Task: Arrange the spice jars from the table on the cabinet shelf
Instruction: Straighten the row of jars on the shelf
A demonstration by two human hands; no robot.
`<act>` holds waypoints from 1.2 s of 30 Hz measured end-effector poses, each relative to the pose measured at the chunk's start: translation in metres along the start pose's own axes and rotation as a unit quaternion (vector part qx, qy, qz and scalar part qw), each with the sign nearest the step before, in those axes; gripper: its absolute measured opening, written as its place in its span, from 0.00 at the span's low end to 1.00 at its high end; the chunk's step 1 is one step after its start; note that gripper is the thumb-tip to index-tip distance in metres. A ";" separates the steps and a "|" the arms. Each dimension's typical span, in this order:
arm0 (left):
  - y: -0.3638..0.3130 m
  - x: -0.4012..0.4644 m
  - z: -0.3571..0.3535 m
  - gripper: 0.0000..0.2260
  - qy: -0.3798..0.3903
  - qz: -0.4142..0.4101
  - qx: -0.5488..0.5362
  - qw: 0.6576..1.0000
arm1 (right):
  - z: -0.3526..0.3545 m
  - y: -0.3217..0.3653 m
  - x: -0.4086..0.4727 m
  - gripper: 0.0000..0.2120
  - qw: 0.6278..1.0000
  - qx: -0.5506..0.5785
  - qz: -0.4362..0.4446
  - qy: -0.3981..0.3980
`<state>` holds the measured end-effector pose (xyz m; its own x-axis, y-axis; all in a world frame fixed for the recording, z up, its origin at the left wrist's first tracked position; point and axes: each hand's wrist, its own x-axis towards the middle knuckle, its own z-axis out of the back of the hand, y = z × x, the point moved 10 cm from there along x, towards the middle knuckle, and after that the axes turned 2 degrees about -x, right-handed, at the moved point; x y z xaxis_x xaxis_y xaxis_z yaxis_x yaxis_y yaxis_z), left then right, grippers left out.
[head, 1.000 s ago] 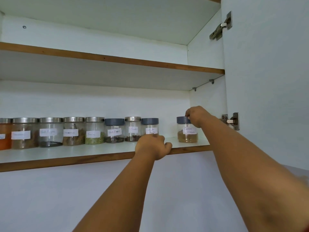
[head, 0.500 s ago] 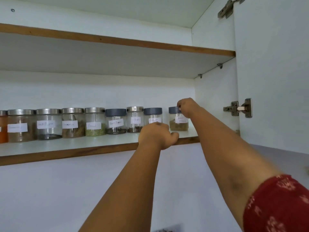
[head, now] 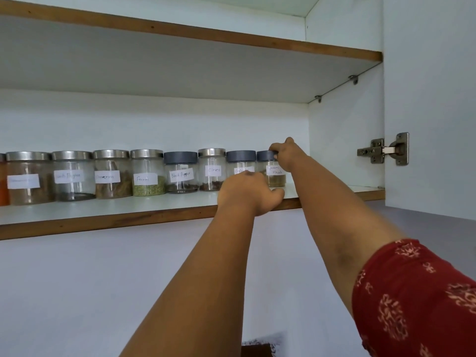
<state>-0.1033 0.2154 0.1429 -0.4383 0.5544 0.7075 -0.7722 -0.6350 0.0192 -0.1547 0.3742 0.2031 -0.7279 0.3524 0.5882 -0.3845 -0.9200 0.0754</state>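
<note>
The placing step is judged to be in hand: the garam masala jar (head: 273, 171), dark-lidded and standing at the 3 o'clock end of the row, is pinched at its lid by the fingers of the right hand (head: 286, 154). The jar is seen upright on the cabinet shelf (head: 103, 210), just beside the coriander jar (head: 240, 162); whether the two touch cannot be told. The left hand (head: 248, 193) is held at the shelf's front edge with its fingers curled, partly covering the coriander jar; nothing is seen gripped in it, though its fingertips are hidden. Toward 9 o'clock the row is made up of the cloves jar (head: 211, 169), black pepper jar (head: 180, 172), fennel jar (head: 147, 173) and further steel-lidded jars. The open cabinet door (head: 432, 99) is seen at 3 o'clock. Next, a release of the lid is likely called for, with the label kept facing forward and the neighbouring jar left undisturbed.
</note>
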 end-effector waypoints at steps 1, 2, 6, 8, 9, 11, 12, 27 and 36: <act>0.000 0.001 0.000 0.18 -0.001 0.000 -0.005 1.000 | 0.000 0.000 0.001 0.19 1.000 0.003 0.003 -0.004; 0.000 0.001 0.000 0.18 -0.003 0.001 -0.008 1.000 | 0.001 0.000 0.001 0.18 1.000 0.004 0.006 -0.009; 0.002 0.001 0.000 0.18 0.004 0.006 -0.012 1.000 | -0.001 0.002 -0.001 0.19 1.000 0.010 0.007 0.001; 0.002 0.001 -0.001 0.18 0.010 0.008 -0.011 1.000 | -0.002 0.002 -0.001 0.20 1.000 0.006 0.013 0.002; 0.002 0.001 -0.002 0.18 0.013 0.009 -0.010 1.000 | -0.002 0.002 -0.001 0.20 1.000 0.008 0.015 -0.001; 0.002 0.001 -0.002 0.19 0.014 0.011 -0.009 1.000 | -0.003 0.000 0.001 0.20 1.000 0.016 0.016 -0.011; 0.002 0.000 -0.002 0.19 0.013 0.013 -0.010 1.000 | -0.005 -0.001 0.002 0.20 1.000 0.019 0.016 -0.015; -0.001 -0.003 0.003 0.19 0.005 0.002 0.029 1.000 | 0.008 -0.018 -0.019 0.38 0.989 0.093 -0.055 -0.098; -0.009 -0.020 0.014 0.23 -0.026 -0.015 0.054 0.998 | 0.004 0.001 -0.086 0.20 0.985 0.168 0.005 -0.028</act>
<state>-0.0809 0.2022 0.1381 -0.3889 0.5477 0.7409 -0.7296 -0.6741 0.1154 -0.0900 0.3422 0.1563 -0.6939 0.3426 0.6334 -0.1615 -0.9312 0.3268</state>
